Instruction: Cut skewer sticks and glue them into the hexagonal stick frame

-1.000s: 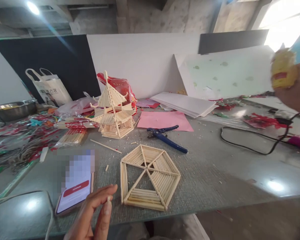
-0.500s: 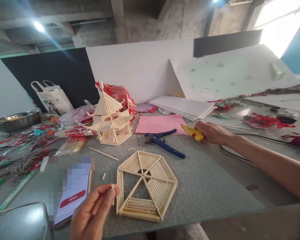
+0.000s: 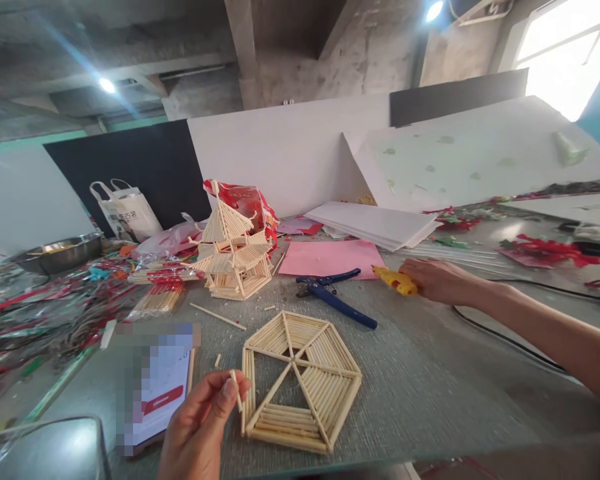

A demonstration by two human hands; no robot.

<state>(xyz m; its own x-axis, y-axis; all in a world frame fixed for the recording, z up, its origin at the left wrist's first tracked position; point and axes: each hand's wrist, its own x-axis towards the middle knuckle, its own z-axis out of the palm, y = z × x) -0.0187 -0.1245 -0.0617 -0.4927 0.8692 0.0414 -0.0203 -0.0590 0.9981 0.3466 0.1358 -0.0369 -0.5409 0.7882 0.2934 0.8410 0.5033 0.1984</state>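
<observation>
Between the thumb and fingers of my left hand (image 3: 203, 420) is a short wooden stick (image 3: 236, 390), held upright beside the left edge of a flat frame of wooden sticks (image 3: 325, 373). Spokes meet at the frame's centre, and several of its sections are filled with rows of sticks; others are open or partly filled. My right hand (image 3: 427, 280) grips a yellow glue gun (image 3: 396, 281), its nozzle pointing left over the edge of the pink paper (image 3: 330, 259). Blue-handled cutters (image 3: 337, 299) lie between the frame and the paper.
A tiered stick pagoda (image 3: 235, 253) stands behind the frame. A phone (image 3: 163, 393) lies at left, near a loose stick (image 3: 218, 316) and small offcuts. Bundled sticks, a metal bowl (image 3: 63, 253) and plastic litter fill the left. A black cord (image 3: 510, 340) runs at right; white boards (image 3: 375, 223) lie behind.
The whole view has shifted slightly right and down. Both hands keep their holds; the short stick in my left hand leans a little more.
</observation>
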